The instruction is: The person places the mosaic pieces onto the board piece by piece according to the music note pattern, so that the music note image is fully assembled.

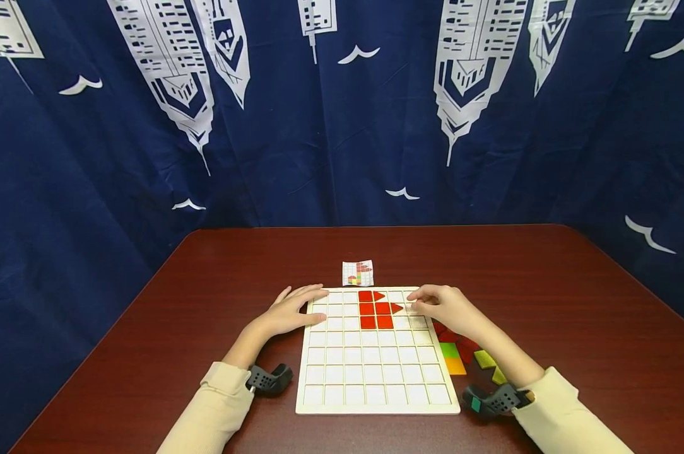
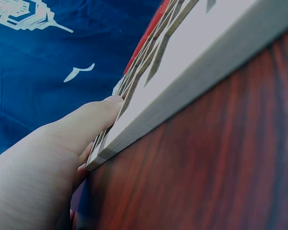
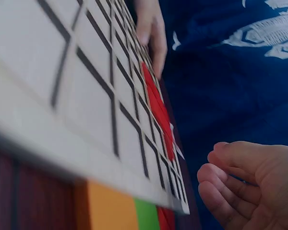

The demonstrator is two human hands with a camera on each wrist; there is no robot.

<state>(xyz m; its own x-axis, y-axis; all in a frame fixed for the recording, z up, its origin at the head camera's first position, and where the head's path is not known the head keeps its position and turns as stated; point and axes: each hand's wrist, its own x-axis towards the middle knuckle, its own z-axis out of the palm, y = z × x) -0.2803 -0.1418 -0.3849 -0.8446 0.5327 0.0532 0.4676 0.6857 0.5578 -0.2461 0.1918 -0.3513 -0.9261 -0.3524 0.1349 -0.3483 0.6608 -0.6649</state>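
A white board point(image 1: 376, 394) with a grid of square recesses lies on the table. Red square tiles point(image 1: 367, 309) fill several cells near its far edge, with two red triangles point(image 1: 397, 308) pointing right beside them. My left hand point(image 1: 288, 312) rests at the board's far left corner. Its thumb point(image 2: 98, 115) lies on the board's surface in the left wrist view. My right hand point(image 1: 447, 308) hovers by the far right corner, fingers loosely bent. In the right wrist view, no piece shows between the fingertips point(image 3: 207, 175).
Behind the board lies a small card point(image 1: 357, 273) printed with a coloured grid pattern. Right of the board are an orange piece point(image 1: 454, 366), a green piece point(image 1: 448, 350), red pieces point(image 1: 467, 348) and yellow-green pieces point(image 1: 484, 359), partly under the right forearm. A blue patterned curtain point(image 1: 330, 145) hangs behind the table.
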